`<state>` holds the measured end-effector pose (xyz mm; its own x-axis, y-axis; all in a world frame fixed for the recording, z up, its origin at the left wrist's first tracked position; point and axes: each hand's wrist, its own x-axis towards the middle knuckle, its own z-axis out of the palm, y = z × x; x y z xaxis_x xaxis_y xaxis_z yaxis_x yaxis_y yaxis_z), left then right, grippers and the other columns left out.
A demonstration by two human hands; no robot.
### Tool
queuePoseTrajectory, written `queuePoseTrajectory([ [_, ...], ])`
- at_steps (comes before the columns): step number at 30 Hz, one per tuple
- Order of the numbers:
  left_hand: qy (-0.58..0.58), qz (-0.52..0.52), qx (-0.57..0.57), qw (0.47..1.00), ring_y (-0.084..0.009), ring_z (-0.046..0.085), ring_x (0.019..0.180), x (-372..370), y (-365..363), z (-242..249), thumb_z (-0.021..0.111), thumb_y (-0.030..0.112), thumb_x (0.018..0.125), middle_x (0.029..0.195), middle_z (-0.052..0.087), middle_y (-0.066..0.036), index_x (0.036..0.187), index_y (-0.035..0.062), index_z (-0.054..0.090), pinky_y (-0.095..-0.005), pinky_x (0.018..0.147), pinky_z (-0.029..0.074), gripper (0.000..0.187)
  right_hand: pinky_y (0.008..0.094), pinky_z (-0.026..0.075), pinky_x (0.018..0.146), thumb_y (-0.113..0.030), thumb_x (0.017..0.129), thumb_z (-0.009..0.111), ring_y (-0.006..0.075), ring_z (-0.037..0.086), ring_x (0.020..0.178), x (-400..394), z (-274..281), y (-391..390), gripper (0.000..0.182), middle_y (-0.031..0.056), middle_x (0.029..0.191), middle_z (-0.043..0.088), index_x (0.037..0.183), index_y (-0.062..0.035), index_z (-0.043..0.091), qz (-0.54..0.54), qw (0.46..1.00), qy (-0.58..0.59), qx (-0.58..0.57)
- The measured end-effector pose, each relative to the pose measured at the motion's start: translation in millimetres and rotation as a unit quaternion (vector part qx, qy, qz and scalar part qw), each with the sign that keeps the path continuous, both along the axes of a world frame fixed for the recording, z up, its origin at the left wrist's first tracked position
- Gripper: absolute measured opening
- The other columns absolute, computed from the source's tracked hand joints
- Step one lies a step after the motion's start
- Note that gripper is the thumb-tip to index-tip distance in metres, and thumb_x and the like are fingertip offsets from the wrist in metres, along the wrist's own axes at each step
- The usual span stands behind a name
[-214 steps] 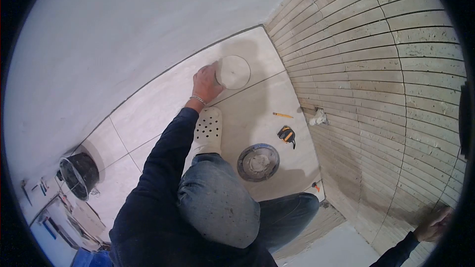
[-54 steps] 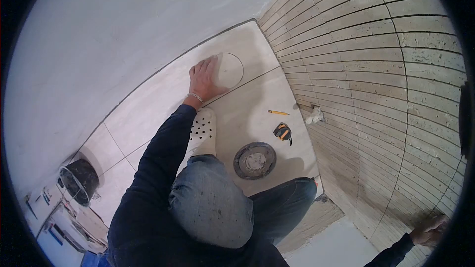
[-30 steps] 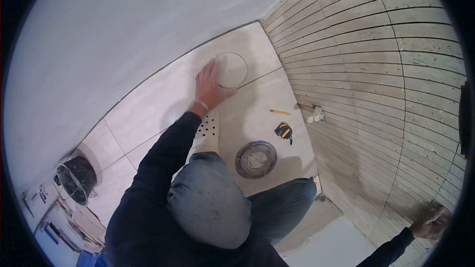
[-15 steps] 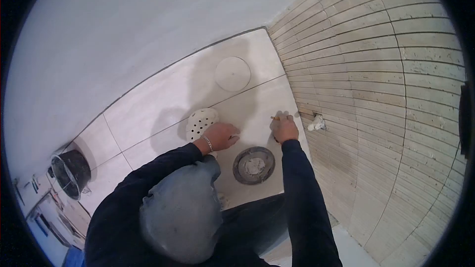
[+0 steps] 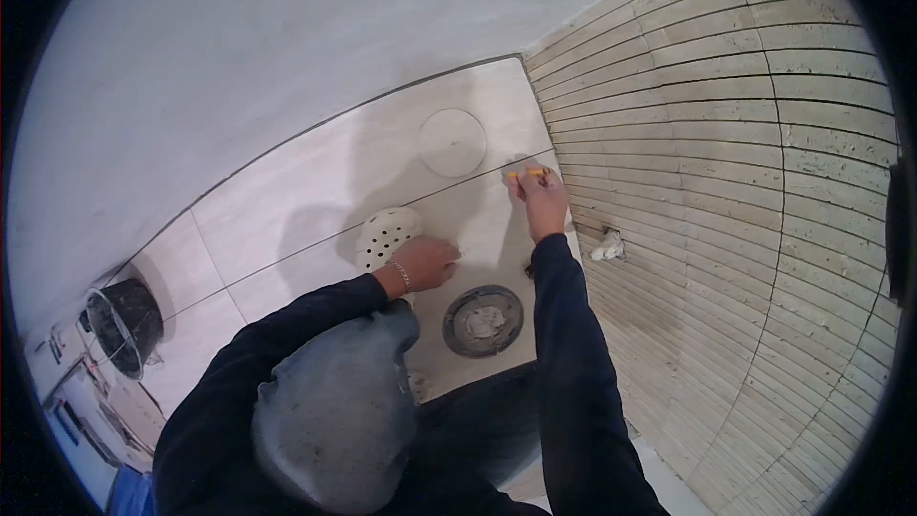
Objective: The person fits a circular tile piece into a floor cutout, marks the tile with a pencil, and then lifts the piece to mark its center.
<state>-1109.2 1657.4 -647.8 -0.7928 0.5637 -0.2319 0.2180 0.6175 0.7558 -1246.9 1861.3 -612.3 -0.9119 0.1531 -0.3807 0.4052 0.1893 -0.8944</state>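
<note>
My right hand (image 5: 542, 203) is over the pale floor tiles (image 5: 449, 215) near the grooved wall, its fingers pinched on a thin orange-yellow stick (image 5: 517, 176). The stick is too small to name more exactly. My left hand (image 5: 425, 262) rests low on the tile with curled fingers, beside a white clog with holes (image 5: 390, 232). Whatever its fingertips hold, if anything, does not show clearly. Between my forearms lies a dark round ring (image 5: 452, 328) set in the floor, with rough grey material inside. A circular outline (image 5: 454, 143) marks the tile farther ahead.
A tiled wall with horizontal grooves (image 5: 688, 162) rises on the right, with white material (image 5: 607, 245) sticking out of a hole. The plain white wall (image 5: 248, 57) borders the floor ahead. A black bucket (image 5: 138, 320) stands at left. My grey-covered knee (image 5: 334, 411) is in front.
My right hand has moved forward along the grooved wall, carrying the orange-yellow stick. My left hand stays nearly in place beside the clog.
</note>
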Motion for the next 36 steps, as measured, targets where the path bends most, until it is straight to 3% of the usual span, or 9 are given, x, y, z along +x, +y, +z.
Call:
queuePoseTrajectory([
  [1, 0.000, 0.000, 0.002, 1.000, -0.0323, 0.065, 0.086, -0.2, -0.3, -0.5, 0.058, 0.026, 0.090, 0.087, 0.065, -0.013, 0.091, 0.0058, 0.066, -0.0460, 0.076, 0.052, 0.022, 0.0243, 0.052, 0.061, -0.013, 0.093, 0.064, 0.0106, 0.062, 0.069, -7.8, -2.9, -5.6, 0.016, 0.0042, 0.081, 0.063, 0.102, 0.0001, 0.061, -0.007, 0.998, -0.016, -0.066],
  [4, -0.007, 0.012, 0.012, 1.000, -0.0327, 0.065, 0.087, 1.7, -0.8, -3.5, 0.057, 0.026, 0.090, 0.089, 0.066, -0.013, 0.092, 0.0057, 0.066, -0.0462, 0.077, 0.052, 0.022, 0.0259, 0.055, 0.065, -0.016, 0.096, 0.063, 0.0118, 0.064, 0.073, -23.4, -1.5, -29.2, 0.021, 0.0073, 0.090, 0.067, 0.107, 0.0014, 0.061, -0.050, 0.993, -0.027, -0.105],
  [11, -0.023, 0.018, 0.007, 1.000, -0.0337, 0.065, 0.091, 0.4, -4.0, 2.1, 0.056, 0.027, 0.092, 0.095, 0.067, -0.014, 0.096, 0.0046, 0.066, -0.0456, 0.082, 0.052, 0.025, 0.0227, 0.051, 0.073, -0.013, 0.095, 0.061, 0.0105, 0.063, 0.079, -29.7, -42.0, -49.4, 0.019, 0.0065, 0.091, 0.068, 0.105, 0.0029, 0.063, -0.056, 0.998, 0.028, -0.009],
  [14, -0.034, 0.010, -0.003, 0.999, -0.0338, 0.065, 0.091, -2.0, -4.0, 2.7, 0.056, 0.027, 0.092, 0.095, 0.066, -0.014, 0.098, 0.0050, 0.066, -0.0457, 0.082, 0.052, 0.025, 0.0239, 0.049, 0.068, -0.017, 0.092, 0.063, 0.0094, 0.060, 0.075, -26.0, -54.5, -52.7, 0.027, 0.0054, 0.084, 0.068, 0.110, 0.0036, 0.067, -0.066, 0.997, 0.050, 0.012],
  [19, -0.028, 0.012, -0.003, 1.000, -0.0338, 0.065, 0.090, 0.1, -3.8, -3.9, 0.056, 0.027, 0.092, 0.094, 0.066, -0.014, 0.098, 0.0065, 0.067, -0.0460, 0.081, 0.052, 0.024, 0.0259, 0.049, 0.073, -0.018, 0.093, 0.063, 0.0119, 0.061, 0.079, -22.4, -54.8, -58.0, 0.029, 0.0074, 0.089, 0.070, 0.110, 0.0049, 0.069, -0.045, 0.996, 0.055, 0.062],
  [26, -0.014, 0.033, 0.022, 0.999, -0.0334, 0.065, 0.088, 2.0, -3.1, -7.7, 0.057, 0.025, 0.090, 0.092, 0.066, -0.013, 0.099, 0.0067, 0.067, -0.0465, 0.079, 0.052, 0.023, 0.0255, 0.048, 0.072, -0.017, 0.095, 0.061, 0.0109, 0.059, 0.078, -23.0, -46.9, -63.4, 0.028, 0.0058, 0.088, 0.069, 0.113, 0.0037, 0.068, -0.030, 0.996, 0.085, 0.024],
  [28, 0.003, 0.034, 0.026, 0.999, -0.0330, 0.066, 0.087, 3.3, -3.0, -9.4, 0.057, 0.025, 0.089, 0.091, 0.066, -0.014, 0.099, 0.0064, 0.067, -0.0462, 0.079, 0.052, 0.023, 0.0222, 0.048, 0.080, -0.013, 0.096, 0.061, 0.0093, 0.063, 0.088, -22.7, -41.0, -63.4, 0.026, 0.0066, 0.100, 0.071, 0.116, 0.0032, 0.067, -0.018, 0.999, 0.029, 0.031],
  [34, -0.002, 0.034, 0.004, 0.999, -0.0332, 0.065, 0.087, 0.7, -1.8, -4.0, 0.057, 0.025, 0.090, 0.091, 0.066, -0.012, 0.097, 0.0072, 0.066, -0.0466, 0.077, 0.053, 0.021, 0.0231, 0.049, 0.084, -0.012, 0.097, 0.059, 0.0107, 0.064, 0.092, -20.4, -44.4, -63.0, 0.026, 0.0073, 0.102, 0.071, 0.117, 0.0032, 0.066, -0.020, 1.000, 0.005, 0.021],
  [36, -0.013, 0.034, -0.002, 0.999, -0.0334, 0.065, 0.086, -0.6, -3.0, -0.3, 0.057, 0.025, 0.091, 0.089, 0.066, -0.013, 0.095, 0.0067, 0.066, -0.0467, 0.076, 0.053, 0.021, 0.0235, 0.048, 0.078, -0.016, 0.097, 0.060, 0.0103, 0.062, 0.085, -19.7, -51.7, -65.1, 0.027, 0.0065, 0.096, 0.070, 0.115, 0.0029, 0.067, -0.028, 0.999, 0.035, 0.013],
])
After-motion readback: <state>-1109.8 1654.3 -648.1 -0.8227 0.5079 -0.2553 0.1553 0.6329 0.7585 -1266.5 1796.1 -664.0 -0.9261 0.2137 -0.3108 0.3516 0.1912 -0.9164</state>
